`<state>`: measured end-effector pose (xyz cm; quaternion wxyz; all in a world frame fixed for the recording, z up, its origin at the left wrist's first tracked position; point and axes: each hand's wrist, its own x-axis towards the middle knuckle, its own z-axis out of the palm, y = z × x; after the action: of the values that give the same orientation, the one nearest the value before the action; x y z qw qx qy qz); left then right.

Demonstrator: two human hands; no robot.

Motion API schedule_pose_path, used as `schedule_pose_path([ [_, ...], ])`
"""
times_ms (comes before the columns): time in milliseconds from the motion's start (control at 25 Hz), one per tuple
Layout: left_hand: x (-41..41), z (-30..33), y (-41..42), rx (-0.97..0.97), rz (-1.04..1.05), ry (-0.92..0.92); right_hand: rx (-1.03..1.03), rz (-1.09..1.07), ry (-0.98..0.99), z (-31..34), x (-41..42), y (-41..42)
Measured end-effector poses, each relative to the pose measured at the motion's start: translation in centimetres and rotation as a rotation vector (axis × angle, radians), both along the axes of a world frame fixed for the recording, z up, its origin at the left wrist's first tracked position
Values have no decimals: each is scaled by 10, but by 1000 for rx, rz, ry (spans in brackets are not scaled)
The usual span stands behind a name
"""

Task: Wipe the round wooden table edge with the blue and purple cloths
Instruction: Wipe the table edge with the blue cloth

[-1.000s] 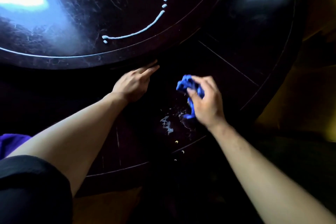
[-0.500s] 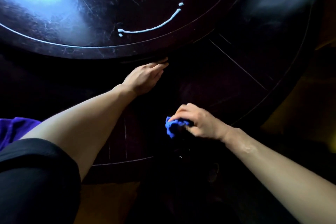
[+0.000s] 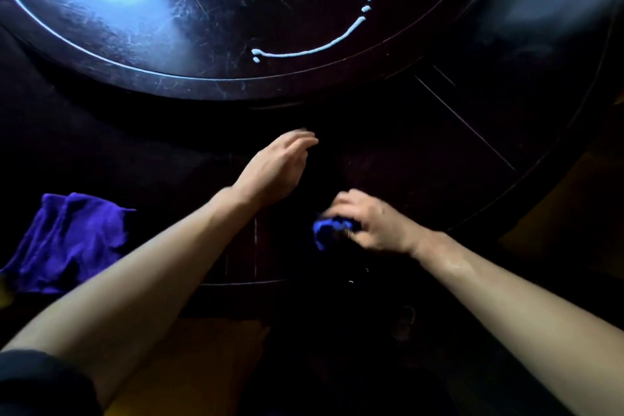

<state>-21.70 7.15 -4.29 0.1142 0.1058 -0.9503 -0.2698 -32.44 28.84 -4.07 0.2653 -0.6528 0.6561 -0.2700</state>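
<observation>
two cloths show: the blue cloth bunched in the right hand, the purple cloth lying at nine o'clock. the left hand is open, empty, on the table; no writing visible.

Home dining rm (round table w/ turntable).
</observation>
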Motion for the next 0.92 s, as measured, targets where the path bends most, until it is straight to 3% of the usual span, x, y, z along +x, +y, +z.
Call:
schedule_pose_path([
  [200, 82, -4, 55, -104, 70, -53, 157, 61, -188, 18, 26, 46],
  [360, 122, -13, 76, -188, 242, -163, -34, -370, -166, 21, -14, 44],
  [480, 134, -20, 89, -231, 357, -231, -38, -645, -125, 19, -45, 41],
  [640, 133, -23, 90, -253, 382, -226, -25, -459, 4, 3, -25, 49],
  [840, 133, -27, 90, -261, 400, -183, -29, -355, -31, 0, -3, 45],
  [920, 132, -28, 87, -253, 400, -174, -38, -210, -9, -1, 8, 44],
])
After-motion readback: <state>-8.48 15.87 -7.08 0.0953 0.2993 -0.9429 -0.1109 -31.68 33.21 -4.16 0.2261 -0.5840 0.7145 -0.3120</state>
